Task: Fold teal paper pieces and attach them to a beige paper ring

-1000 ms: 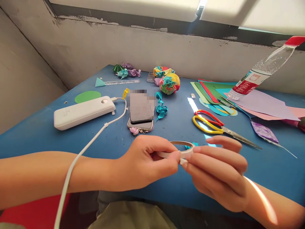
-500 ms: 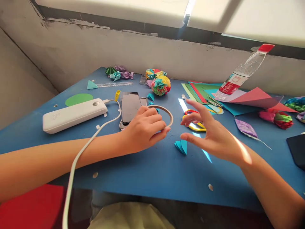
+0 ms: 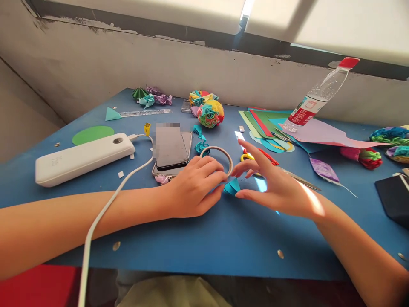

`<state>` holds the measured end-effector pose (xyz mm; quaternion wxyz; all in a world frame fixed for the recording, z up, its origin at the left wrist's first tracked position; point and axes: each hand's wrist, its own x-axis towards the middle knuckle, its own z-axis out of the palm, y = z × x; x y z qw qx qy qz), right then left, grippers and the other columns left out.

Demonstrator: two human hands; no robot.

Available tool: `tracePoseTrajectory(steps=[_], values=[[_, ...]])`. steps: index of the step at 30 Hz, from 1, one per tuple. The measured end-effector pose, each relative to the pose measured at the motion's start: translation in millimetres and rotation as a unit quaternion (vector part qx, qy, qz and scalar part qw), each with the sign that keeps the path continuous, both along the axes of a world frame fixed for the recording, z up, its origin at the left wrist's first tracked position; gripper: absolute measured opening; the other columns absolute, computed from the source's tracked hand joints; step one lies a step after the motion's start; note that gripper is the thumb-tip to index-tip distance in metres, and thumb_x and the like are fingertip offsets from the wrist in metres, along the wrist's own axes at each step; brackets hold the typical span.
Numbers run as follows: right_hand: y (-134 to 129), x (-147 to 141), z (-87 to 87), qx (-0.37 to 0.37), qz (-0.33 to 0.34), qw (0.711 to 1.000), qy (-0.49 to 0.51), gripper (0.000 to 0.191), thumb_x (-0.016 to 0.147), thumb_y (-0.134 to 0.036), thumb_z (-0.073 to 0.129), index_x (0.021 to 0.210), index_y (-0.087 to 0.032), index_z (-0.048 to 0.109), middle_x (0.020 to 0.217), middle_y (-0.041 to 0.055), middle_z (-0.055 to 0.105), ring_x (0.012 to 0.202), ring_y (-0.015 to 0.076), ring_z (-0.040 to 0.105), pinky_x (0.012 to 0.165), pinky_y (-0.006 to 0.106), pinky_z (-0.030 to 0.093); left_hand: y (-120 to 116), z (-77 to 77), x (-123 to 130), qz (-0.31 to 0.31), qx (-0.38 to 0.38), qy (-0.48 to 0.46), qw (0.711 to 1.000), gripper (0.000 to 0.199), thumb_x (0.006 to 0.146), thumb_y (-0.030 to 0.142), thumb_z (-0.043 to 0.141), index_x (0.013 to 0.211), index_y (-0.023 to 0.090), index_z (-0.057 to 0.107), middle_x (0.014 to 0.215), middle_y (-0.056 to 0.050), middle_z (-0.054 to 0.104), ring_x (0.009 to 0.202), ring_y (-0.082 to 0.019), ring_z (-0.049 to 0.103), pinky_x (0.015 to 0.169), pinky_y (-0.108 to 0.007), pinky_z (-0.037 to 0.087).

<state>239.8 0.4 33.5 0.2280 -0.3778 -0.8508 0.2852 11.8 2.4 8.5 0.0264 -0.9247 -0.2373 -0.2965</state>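
My left hand [image 3: 196, 187] is closed on a roll of tape [image 3: 227, 157], a thin pale ring whose far side shows beyond the fingers. Facing it from the right, my right hand [image 3: 275, 185] has its fingers spread, with nothing held. A folded teal paper piece [image 3: 232, 186] lies on the blue table [image 3: 191, 251] between the two hands, near my right fingertips. Behind my right hand are scissors [image 3: 270, 157] with red and yellow handles. A phone [image 3: 172, 149] rests beyond my left hand.
A white power bank [image 3: 84, 160] lies at the left, its cable [image 3: 102, 213] crossing my left forearm. Behind are a swirled paper ball [image 3: 211, 114], coloured sheets [image 3: 338, 134] and a tilted-looking bottle [image 3: 308, 111]. A dark object [image 3: 391, 198] sits far right.
My left hand and the tape have come lower, close to the folded teal piece. My right hand remains spread and is now nearer the left hand. The scene has shifted slightly left.
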Motion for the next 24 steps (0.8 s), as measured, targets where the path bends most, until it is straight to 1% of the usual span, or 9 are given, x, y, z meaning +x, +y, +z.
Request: tracePoseTrajectory(steps=[3,5,9,13,15,19,24], values=[[-1,-6,-4.3,-0.021,0.004,0.996,0.082,0.091,0.080,-0.028,0.066,0.145,-0.035,0.003,0.106,0.0035,0.059,0.099,0.0196,0.058,0.086,0.039,0.050,-1,2.5,-2,-0.013,0.013,-0.030,0.999,0.015,0.088,0.016,0.043,0.095,0.013,0.056,0.096,-0.010,0.062,0.094,-0.021,0.053,0.080,-0.036,0.041],[-2,-12,-9.7,-0.048,0.010,0.990,0.131,0.092,0.081,-0.025,0.064,0.145,-0.037,-0.001,0.108,0.0035,0.058,0.098,0.0189,0.058,0.085,0.040,0.050,-1,3.4,-4,-0.020,0.020,-0.031,0.999,0.013,0.088,0.018,0.045,0.095,0.014,0.056,0.096,-0.010,0.062,0.096,-0.022,0.053,0.081,-0.036,0.041],[-2,-20,-21.5,-0.104,0.029,0.974,0.197,0.097,0.082,-0.020,0.062,0.143,-0.039,-0.011,0.109,0.0033,0.055,0.099,0.0174,0.057,0.088,0.040,0.049,2,0.0,-5,-0.023,-0.013,-0.019,0.999,0.018,0.089,0.024,0.049,0.099,0.012,0.056,0.096,-0.010,0.064,0.096,-0.023,0.055,0.083,-0.037,0.041],[1,-21,-27.2,-0.142,0.027,0.968,0.203,0.103,0.079,-0.021,0.066,0.143,-0.038,-0.013,0.108,0.0032,0.054,0.097,0.0166,0.057,0.092,0.041,0.047,4,-6.7,-5,-0.043,-0.036,0.001,0.998,0.022,0.091,0.031,0.050,0.099,0.012,0.057,0.093,-0.009,0.065,0.094,-0.022,0.056,0.084,-0.036,0.041],[3,-20,-28.1,-0.151,0.029,0.967,0.205,0.105,0.079,-0.023,0.068,0.143,-0.039,-0.014,0.109,0.0032,0.054,0.095,0.0164,0.057,0.091,0.042,0.047,4,-8.2,-6,-0.048,-0.042,0.004,0.998,0.021,0.091,0.029,0.049,0.099,0.012,0.058,0.091,-0.009,0.065,0.091,-0.022,0.057,0.083,-0.036,0.041],[6,-18,-28.1,-0.166,0.046,0.964,0.200,0.106,0.079,-0.025,0.068,0.142,-0.038,-0.016,0.107,0.0028,0.055,0.094,0.0162,0.058,0.090,0.042,0.048,1,-6.3,-7,-0.041,-0.056,0.022,0.997,0.016,0.087,0.022,0.050,0.093,0.012,0.061,0.088,-0.010,0.064,0.088,-0.022,0.057,0.082,-0.036,0.040],[9,-15,-26.8,-0.162,0.050,0.970,0.174,0.103,0.079,-0.026,0.068,0.144,-0.036,-0.012,0.103,0.0025,0.057,0.095,0.0169,0.058,0.091,0.043,0.048,-2,-3.1,-3,-0.025,-0.067,0.064,0.995,0.022,0.089,0.029,0.047,0.086,0.013,0.062,0.087,-0.010,0.062,0.088,-0.023,0.053,0.078,-0.036,0.039]])
